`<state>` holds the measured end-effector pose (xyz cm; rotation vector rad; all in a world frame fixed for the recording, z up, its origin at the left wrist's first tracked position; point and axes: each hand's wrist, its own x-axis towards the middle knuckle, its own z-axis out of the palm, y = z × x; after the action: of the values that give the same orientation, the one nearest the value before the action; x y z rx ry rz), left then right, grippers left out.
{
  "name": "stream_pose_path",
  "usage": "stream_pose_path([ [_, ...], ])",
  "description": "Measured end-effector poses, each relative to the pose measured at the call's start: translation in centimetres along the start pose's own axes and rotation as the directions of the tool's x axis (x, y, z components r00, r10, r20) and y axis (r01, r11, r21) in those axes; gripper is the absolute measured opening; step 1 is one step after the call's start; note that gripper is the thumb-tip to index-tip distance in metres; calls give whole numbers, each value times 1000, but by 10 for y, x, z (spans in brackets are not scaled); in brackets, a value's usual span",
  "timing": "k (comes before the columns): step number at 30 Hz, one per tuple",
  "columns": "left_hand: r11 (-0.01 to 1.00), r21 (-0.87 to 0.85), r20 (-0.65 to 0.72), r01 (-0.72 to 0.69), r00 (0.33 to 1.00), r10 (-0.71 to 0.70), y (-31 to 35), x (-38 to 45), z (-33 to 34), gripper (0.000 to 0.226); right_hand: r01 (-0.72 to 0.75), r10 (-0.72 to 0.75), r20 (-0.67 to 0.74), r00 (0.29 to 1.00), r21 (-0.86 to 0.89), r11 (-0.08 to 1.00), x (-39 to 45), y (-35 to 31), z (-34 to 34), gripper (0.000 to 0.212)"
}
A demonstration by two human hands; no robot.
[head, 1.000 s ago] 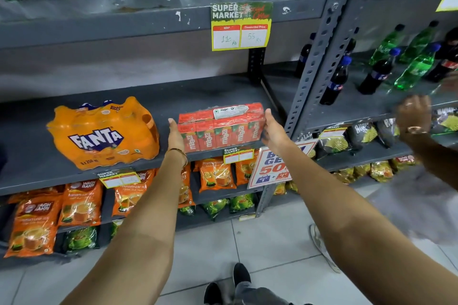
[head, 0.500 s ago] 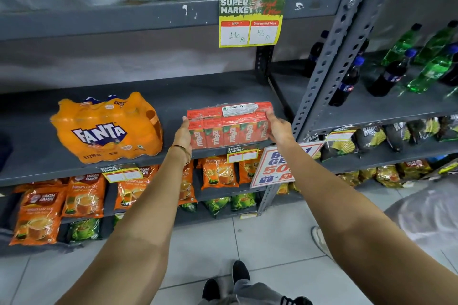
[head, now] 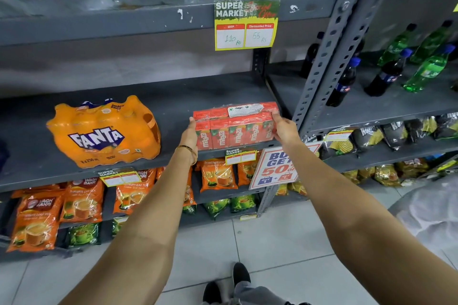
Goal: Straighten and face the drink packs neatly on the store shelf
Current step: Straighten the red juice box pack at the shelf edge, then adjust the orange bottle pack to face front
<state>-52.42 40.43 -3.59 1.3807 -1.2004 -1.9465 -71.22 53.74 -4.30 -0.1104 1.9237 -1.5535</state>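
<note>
A red shrink-wrapped pack of Maaza juice cartons [head: 235, 129] stands at the front edge of the grey middle shelf [head: 29, 156], labels facing me. My left hand [head: 189, 135] presses against its left end and my right hand [head: 285, 129] grips its right end, fingers curled over the top corner. To the left on the same shelf lies an orange Fanta bottle pack [head: 104, 134], logo facing out and slightly tilted, apart from both hands.
Grey perforated upright post [head: 324, 54] stands just right of the pack. Dark and green soda bottles [head: 386, 74] lie on the right-hand shelf. Tea pouches [head: 81, 203] fill the lower shelves. A price tag [head: 245, 25] hangs above; a promo sign [head: 277, 168] below.
Both hands have closed in on the ends of the Maaza pack, which has barely shifted. Another person's hand seen at the right a second ago has left the view.
</note>
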Motion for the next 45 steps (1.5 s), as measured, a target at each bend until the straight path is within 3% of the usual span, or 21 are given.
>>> stream_pose_path([
  [16, 998, 50, 12, -26, 1000, 26, -4, 5, 3, 40, -21, 21, -8, 1000, 7, 1000, -1, -5, 0, 53],
  [19, 992, 119, 2, -28, 1000, 28, -2, 0, 1, 46, -13, 13, -42, 999, -7, 1000, -7, -8, 5, 52],
  [22, 950, 281, -41, -132, 988, 149, 2, -6, -4, 56, 69, -94, -156, 983, -160, 985, -19, -13, 15, 53],
  [25, 871, 416, -17, -262, 955, 295, 12, -23, -11, 60, 175, -280, -268, 922, -357, 918, -37, -21, 30, 47],
  [29, 772, 440, 46, -458, 871, 490, 37, -42, -42, 61, 311, -502, -274, 821, -523, 794, -63, -24, 64, 53],
  [33, 636, 473, 138, -610, 764, 631, 59, -54, -117, 61, 406, -550, -156, 821, -518, 753, -110, -18, 134, 57],
  [37, 579, 509, 24, -637, 683, 730, 82, -58, -209, 58, 478, -539, 18, 842, -487, 731, -163, -11, 219, 58],
  [42, 738, 524, -117, -425, 822, 557, 105, -33, -282, 70, 350, -315, 156, 936, -314, 883, -194, -17, 289, 68],
  [45, 821, 507, -92, -261, 931, 353, 111, -19, -307, 79, 286, -244, 182, 952, -264, 921, -197, -22, 312, 76],
])
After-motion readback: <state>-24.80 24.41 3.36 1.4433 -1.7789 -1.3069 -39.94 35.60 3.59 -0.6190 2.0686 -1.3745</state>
